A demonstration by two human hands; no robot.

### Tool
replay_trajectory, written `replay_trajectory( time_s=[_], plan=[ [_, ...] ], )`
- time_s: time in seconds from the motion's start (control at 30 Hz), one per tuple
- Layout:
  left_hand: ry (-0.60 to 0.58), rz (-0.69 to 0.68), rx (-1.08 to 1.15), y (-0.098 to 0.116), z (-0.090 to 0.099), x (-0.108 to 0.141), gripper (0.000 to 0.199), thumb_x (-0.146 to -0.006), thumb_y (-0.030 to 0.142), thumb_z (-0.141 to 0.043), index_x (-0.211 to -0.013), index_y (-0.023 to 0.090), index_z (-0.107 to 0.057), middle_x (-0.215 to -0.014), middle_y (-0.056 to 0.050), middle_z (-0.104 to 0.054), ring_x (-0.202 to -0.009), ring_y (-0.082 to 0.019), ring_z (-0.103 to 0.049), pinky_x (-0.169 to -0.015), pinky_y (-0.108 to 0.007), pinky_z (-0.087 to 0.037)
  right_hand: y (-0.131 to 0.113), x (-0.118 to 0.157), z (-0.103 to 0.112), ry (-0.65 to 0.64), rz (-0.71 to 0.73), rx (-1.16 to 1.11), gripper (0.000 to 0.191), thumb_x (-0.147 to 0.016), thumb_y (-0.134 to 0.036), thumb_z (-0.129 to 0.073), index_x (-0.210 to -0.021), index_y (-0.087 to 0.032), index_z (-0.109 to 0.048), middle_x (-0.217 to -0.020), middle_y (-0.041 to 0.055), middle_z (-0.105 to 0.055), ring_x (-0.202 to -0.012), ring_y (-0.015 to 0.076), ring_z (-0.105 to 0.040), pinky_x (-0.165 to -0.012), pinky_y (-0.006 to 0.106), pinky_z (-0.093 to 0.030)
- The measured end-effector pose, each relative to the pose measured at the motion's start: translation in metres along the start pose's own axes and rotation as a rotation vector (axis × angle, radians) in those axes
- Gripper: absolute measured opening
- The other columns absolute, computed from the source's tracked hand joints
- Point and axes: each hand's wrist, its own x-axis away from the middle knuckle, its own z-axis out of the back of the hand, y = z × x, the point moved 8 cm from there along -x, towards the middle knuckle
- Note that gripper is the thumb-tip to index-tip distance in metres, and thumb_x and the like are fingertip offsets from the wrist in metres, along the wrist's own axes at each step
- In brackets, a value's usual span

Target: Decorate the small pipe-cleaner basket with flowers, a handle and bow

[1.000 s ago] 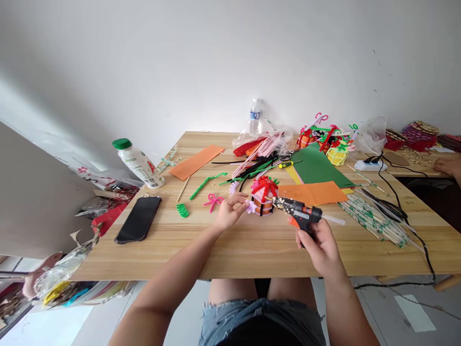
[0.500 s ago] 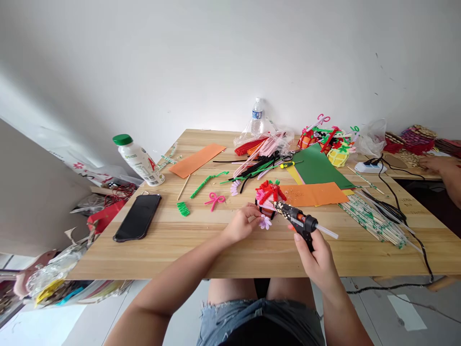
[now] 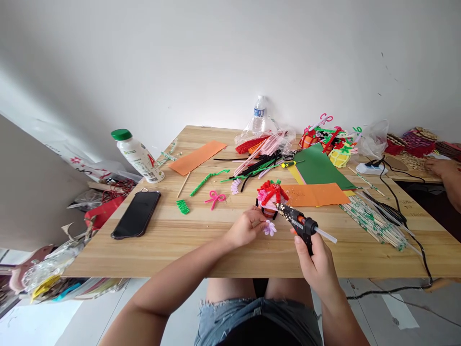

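My left hand pinches a lilac pipe-cleaner flower above the wooden table. In my right hand is a black glue gun, a glue stick poking out of its back end. Its nozzle points left toward a small pipe-cleaner basket with red, pink and green pieces on top, just behind the flower. Whether the nozzle touches the basket I cannot tell. Left of these lie a pink pipe-cleaner bow, a green coil and a twisted green strand.
A phone and a white bottle are on the left. Behind sit bundled pipe cleaners, a green sheet and finished baskets. Wrapped sticks and a power cord lie right; another person's hand shows beyond.
My left hand and the lilac flower have shifted slightly right in the picture. The glue gun stays in my right hand, almost unmoved.
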Motion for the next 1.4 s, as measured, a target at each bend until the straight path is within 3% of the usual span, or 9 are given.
replay_trajectory(
  time_s=[0.23, 0.47, 1.4],
  plan=[
    [0.014, 0.151, -0.179, -0.0075, 0.0052, 0.0026, 0.013, -0.087, 0.027, -0.062, -0.08, 0.02, -0.071, -0.089, -0.007, -0.072, -0.099, -0.024, -0.058, -0.092, -0.043, -0.04, 0.0021, -0.0008, -0.0019, 0.003, -0.008, 0.004, 0.023, -0.096, -0.035, -0.046, -0.106, -0.02, -0.059, -0.098, 0.0106, -0.075, -0.092, 0.0247, -0.071, -0.079, 0.036, -0.057],
    [-0.001, 0.148, -0.241, -0.0048, 0.0038, 0.0016, 0.007, -0.085, 0.02, -0.064, -0.08, 0.021, -0.07, -0.085, -0.004, -0.073, -0.109, -0.025, -0.058, -0.1, -0.046, -0.032, 0.0074, -0.0031, -0.0051, 0.015, -0.021, 0.013, 0.024, -0.095, -0.036, -0.045, -0.105, -0.019, -0.058, -0.095, 0.0112, -0.074, -0.086, 0.025, -0.072, -0.074, 0.036, -0.057],
    [-0.022, 0.142, -0.212, -0.0047, 0.002, 0.0018, 0.011, -0.086, 0.023, -0.061, -0.082, 0.021, -0.071, -0.087, -0.006, -0.074, -0.111, -0.027, -0.056, -0.098, -0.046, -0.037, 0.0099, 0.0006, 0.0009, 0.098, -0.01, 0.048, 0.025, -0.092, -0.035, -0.051, -0.107, -0.018, -0.061, -0.087, 0.0125, -0.072, -0.076, 0.0262, -0.069, -0.065, 0.036, -0.055]
  ],
)
